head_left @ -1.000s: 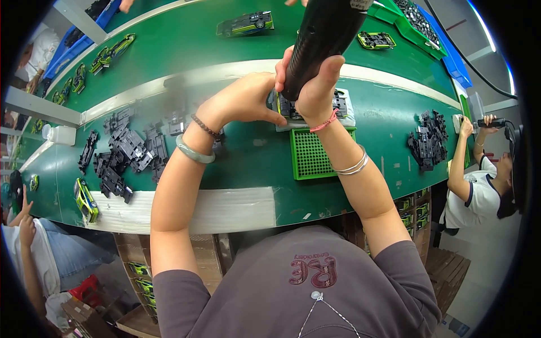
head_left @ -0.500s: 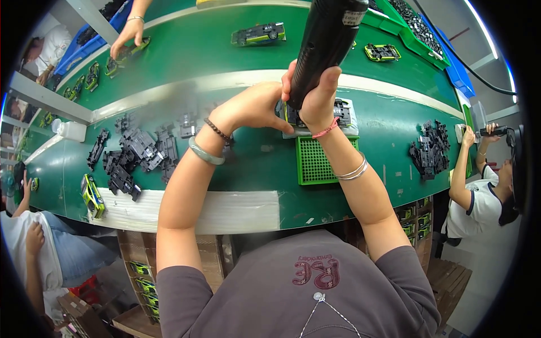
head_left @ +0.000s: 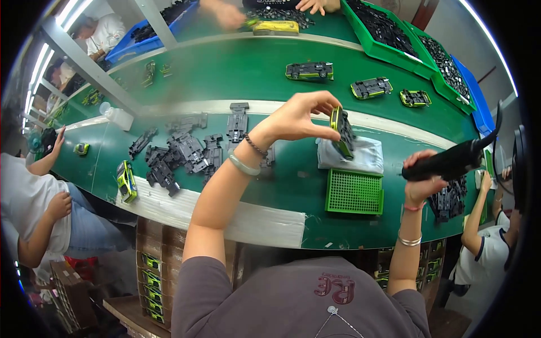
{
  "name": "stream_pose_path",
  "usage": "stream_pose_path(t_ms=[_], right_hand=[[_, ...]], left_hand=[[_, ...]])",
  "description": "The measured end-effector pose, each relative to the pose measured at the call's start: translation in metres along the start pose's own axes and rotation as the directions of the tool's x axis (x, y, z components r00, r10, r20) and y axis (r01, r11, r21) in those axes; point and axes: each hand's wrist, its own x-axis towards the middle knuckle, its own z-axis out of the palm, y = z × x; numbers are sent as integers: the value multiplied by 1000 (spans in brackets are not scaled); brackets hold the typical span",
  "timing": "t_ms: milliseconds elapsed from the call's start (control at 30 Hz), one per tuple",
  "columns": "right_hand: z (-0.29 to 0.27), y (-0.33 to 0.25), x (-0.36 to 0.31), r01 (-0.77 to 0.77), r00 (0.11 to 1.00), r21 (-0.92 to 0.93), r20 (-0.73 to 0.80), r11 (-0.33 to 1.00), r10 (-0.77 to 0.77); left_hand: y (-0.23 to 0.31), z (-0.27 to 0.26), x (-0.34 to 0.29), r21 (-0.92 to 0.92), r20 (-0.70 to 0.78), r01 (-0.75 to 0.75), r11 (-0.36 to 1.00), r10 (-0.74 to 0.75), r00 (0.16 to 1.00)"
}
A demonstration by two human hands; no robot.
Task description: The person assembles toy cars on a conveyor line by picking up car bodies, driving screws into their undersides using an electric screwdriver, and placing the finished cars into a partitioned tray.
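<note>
My left hand (head_left: 298, 117) pinches a yellow-green toy car (head_left: 342, 135), tipped on its side with its black underside turned right. It is raised over a pale cloth pad (head_left: 369, 153). Just in front of the pad lies a green perforated tray (head_left: 355, 192). On the right, my right hand (head_left: 421, 188) is wrapped round a black electric screwdriver (head_left: 448, 160), tilted sideways with its cable leading off at the upper right. Behind that hand lies a pile of black car chassis (head_left: 449, 201).
Left of my left forearm spreads a heap of black chassis (head_left: 186, 151). A toy car (head_left: 126, 181) rests by a white foam strip (head_left: 270, 224). Upturned cars (head_left: 309, 70) line the green belt beyond. Bins of black parts (head_left: 389, 36) stand at the far right; co-workers' hands (head_left: 311, 5) work opposite.
My left hand has lifted the car off the pad. My right hand has swung the screwdriver from above the pad to the right, away from the car. The view has shifted.
</note>
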Motion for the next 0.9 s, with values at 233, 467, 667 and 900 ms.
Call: stream_pose_path(t_ms=[233, 467, 667, 900], right_hand=[[-21, 21, -20, 17, 998, 79, -55, 997, -13], [-23, 23, -20, 23, 1000, -42, -19, 999, -23], [-27, 19, -19, 28, 998, -42, -53, 999, -30], [-22, 15, -14, 22, 996, -52, -87, 998, -26]], left_hand=[[21, -105, -18, 19, -527, -89, 996, 85, 846], [-40, -214, -26, 805, -451, 536, 255, -324, 832], [-115, -229, -8, 817, -438, 573, 68, -573, 693], [-155, -222, 72, 887, -293, 337, 316, -180, 939]])
